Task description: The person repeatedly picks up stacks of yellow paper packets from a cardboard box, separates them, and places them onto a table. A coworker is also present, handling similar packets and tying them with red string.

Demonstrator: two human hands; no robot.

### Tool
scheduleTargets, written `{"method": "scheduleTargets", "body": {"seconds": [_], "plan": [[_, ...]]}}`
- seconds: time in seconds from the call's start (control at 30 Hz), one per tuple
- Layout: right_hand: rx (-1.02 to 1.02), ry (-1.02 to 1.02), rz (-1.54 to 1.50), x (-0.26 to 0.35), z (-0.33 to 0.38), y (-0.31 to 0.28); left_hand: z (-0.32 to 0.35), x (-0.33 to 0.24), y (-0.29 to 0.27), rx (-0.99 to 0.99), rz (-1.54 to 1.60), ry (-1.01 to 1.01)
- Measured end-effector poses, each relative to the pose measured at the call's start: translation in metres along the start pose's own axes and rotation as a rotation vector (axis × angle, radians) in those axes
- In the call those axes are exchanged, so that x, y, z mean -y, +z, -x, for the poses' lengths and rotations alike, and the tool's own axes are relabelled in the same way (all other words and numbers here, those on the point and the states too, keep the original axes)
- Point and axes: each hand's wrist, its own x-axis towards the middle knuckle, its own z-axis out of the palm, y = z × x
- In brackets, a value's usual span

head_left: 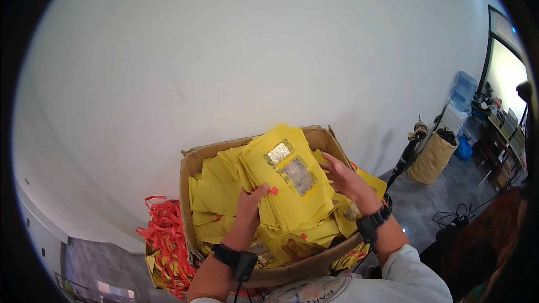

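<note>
A thick, uneven stack of yellow joss paper (292, 202) with silver foil patches is tilted up over a cardboard box (269, 276). My left hand (250, 205) grips its left edge, thumb on top beside a small red mark, the other fingers hidden beneath. At the stack's right edge is my right hand (343, 177), its fingers apart and stretched toward the paper; whether they touch it I cannot tell. More loose yellow sheets (216, 188) fill the box around and below the stack.
Left of the box lies a heap of red ribbon strips (165, 224) over more yellow paper. A white wall (224, 50) rises behind. Toward the right stand a black umbrella (401, 163), a brown paper bag (432, 160) and a water dispenser (452, 119); black cables (457, 216) lie on the floor.
</note>
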Motion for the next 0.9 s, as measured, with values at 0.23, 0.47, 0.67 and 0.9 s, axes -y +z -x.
{"method": "scheduleTargets", "body": {"seconds": [0.23,0.47,0.67,0.9], "plan": [[-0.058,0.236,-0.016,-0.033,-0.039,-0.005,-0.008,0.018,0.004,0.082,-0.040,0.010],[-0.122,0.004,0.026,-0.057,-0.028,-0.007,-0.018,0.035,0.008,0.170,-0.159,-0.014],[-0.244,-0.053,0.583,-0.057,-0.045,-0.013,-0.025,0.042,0.003,0.143,-0.183,-0.075],[-0.181,-0.299,1.119,-0.053,-0.044,-0.010,-0.051,0.062,0.010,-0.186,-0.210,-0.108]]}}
